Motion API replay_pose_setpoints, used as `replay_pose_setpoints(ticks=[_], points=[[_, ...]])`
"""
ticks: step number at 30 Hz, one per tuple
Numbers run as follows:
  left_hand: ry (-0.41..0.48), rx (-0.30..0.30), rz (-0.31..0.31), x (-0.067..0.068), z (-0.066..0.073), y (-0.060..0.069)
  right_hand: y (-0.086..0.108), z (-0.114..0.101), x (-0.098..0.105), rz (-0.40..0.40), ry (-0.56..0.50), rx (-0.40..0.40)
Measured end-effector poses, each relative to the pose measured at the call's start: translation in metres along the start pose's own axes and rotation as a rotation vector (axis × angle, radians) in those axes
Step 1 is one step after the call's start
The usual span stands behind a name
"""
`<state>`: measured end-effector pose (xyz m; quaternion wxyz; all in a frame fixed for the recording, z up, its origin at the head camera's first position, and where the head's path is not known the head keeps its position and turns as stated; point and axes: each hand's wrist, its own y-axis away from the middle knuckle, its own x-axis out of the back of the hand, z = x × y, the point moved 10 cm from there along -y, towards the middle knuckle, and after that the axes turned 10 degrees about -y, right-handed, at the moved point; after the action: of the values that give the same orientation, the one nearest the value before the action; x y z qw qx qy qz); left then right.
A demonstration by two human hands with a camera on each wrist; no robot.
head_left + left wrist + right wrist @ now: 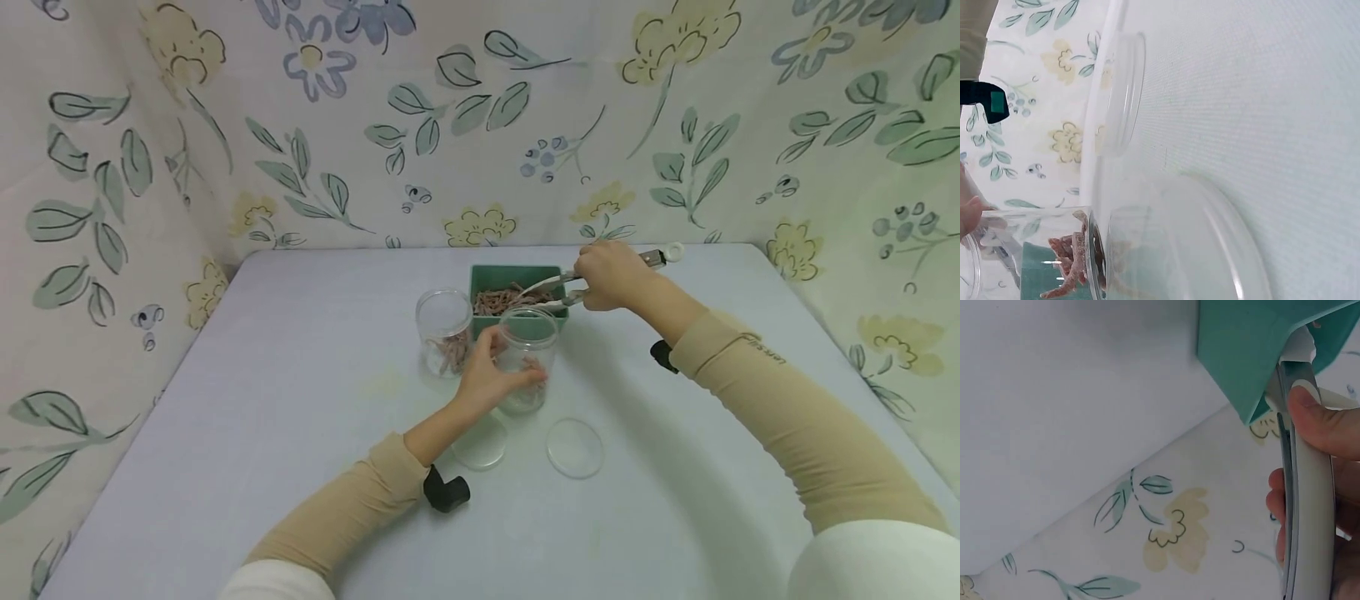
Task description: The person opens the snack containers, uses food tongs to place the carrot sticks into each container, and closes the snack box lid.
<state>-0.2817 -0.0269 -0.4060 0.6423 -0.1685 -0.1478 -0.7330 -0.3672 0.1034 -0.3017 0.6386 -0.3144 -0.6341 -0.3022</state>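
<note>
My left hand point(487, 375) grips a clear jar point(527, 333) around its side, and the jar stands upright on the table. Reddish-brown twisted strips point(1072, 259) lie at its bottom. In the head view my right hand point(611, 273) holds white-and-metal tongs point(656, 257) above the green bin point(517, 321), their tips reaching into it. More brown strips point(491, 302) fill that bin. The right wrist view shows the thumb and fingers around the tongs' handle point(1313, 506). Left of the gripped jar stands a second clear jar point(442, 312) with similar strips inside.
Two clear round lids lie flat in front of the jars, one lid point(574, 448) to the right and another lid point(480, 442) partly behind the left forearm. Floral cloth point(480, 125) hangs behind the white table point(300, 375). Each wrist wears a black camera mount point(446, 492).
</note>
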Motion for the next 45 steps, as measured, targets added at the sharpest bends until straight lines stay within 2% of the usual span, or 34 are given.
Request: replay_pose_setpoints(ticks=[7,13,22,31,40,45], points=[[-0.009,0.016,0.007,0.002,-0.002,-0.002,0.007,0.008,-0.003,0.011,-0.082,-0.007],[-0.016,0.006,0.009,0.003,0.001,-0.003,0.01,0.015,-0.005,-0.003,-0.136,-0.048],[-0.015,-0.022,0.023,0.006,0.005,-0.005,0.016,0.023,0.006,0.016,-0.198,-0.077],[-0.023,0.03,0.023,0.006,0.0,-0.007,0.026,0.038,0.005,0.003,-0.298,-0.176],[-0.014,0.041,0.021,0.009,0.002,-0.009,0.033,0.045,0.015,0.052,-0.301,-0.153],[-0.017,0.014,0.034,0.009,0.006,-0.01,0.037,0.05,0.02,0.066,-0.315,-0.154]])
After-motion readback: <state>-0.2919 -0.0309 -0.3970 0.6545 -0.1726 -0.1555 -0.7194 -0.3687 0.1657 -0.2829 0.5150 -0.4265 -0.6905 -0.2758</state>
